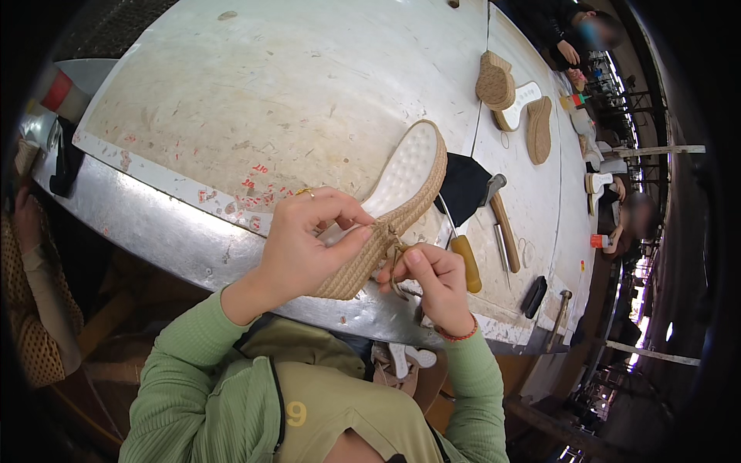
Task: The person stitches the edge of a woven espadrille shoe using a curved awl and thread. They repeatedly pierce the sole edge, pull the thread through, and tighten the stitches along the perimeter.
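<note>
Head view: rope-braided wedge sole (408, 214) lies at near edge of tabletop (293, 100), left hand (312, 239) pinched closed at its rim, contents unclear, right hand (432, 279) gripping tan cord (399, 248); best kept taut, sole steadied

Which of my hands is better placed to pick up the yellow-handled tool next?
Probably your right hand: it is beside the yellow-handled tool, though it holds cord. Your left hand is farther away, at the braided wedge sole.
</note>
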Motion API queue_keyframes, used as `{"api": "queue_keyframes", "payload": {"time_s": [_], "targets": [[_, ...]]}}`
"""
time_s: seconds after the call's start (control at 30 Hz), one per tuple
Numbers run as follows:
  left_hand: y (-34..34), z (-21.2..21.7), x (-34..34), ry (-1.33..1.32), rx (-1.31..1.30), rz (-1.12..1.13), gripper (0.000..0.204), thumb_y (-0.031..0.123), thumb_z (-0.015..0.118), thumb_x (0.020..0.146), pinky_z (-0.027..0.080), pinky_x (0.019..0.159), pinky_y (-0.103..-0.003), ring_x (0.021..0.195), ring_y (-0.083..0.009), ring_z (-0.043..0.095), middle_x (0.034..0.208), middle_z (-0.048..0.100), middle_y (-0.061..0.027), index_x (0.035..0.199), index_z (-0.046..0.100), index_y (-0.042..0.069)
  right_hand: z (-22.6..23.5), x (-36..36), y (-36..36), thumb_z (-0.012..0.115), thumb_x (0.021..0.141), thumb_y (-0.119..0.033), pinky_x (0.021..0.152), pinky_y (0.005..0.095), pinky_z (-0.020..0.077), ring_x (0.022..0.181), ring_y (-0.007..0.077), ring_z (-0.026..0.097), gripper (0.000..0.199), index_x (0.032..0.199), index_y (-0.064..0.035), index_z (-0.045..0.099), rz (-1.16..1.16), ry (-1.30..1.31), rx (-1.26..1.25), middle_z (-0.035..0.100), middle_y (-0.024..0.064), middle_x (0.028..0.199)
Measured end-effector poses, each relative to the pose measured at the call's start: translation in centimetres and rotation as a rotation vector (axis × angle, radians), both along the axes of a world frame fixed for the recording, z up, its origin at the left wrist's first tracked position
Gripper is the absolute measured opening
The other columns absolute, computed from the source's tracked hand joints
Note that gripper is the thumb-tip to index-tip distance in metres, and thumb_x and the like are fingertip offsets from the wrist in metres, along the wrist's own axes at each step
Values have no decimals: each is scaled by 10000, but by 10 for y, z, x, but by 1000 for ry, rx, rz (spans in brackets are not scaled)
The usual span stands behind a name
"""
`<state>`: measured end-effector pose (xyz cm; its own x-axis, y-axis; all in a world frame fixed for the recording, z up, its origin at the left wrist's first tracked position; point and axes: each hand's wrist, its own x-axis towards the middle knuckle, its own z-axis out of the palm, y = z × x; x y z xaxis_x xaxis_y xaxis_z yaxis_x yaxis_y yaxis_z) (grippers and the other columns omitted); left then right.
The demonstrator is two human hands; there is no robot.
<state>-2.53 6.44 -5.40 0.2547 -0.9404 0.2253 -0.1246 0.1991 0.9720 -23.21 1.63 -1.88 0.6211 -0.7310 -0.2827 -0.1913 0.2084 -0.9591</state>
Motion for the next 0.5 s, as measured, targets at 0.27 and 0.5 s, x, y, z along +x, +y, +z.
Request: {"api": "queue_keyframes", "payload": {"time_s": [0.27,0.5], "targets": [[0,-3,-2,145,121,-14,120,88,752,750,414,567,-235,710,-77,604,826,672,-16,853,702,54,21,7,-1,503,1030,-242,612,230,456,655,62,548,369,905,55,683,39,195,-32,682,59,776],[1,-7,1,104,34,-49,148,81,759,744,405,562,-222,707,-64,572,836,667,-18,882,715,51,37,13,-14,495,1032,-237,659,253,516,742,120,653,353,899,53,646,178,431,-42,702,103,811]]}}
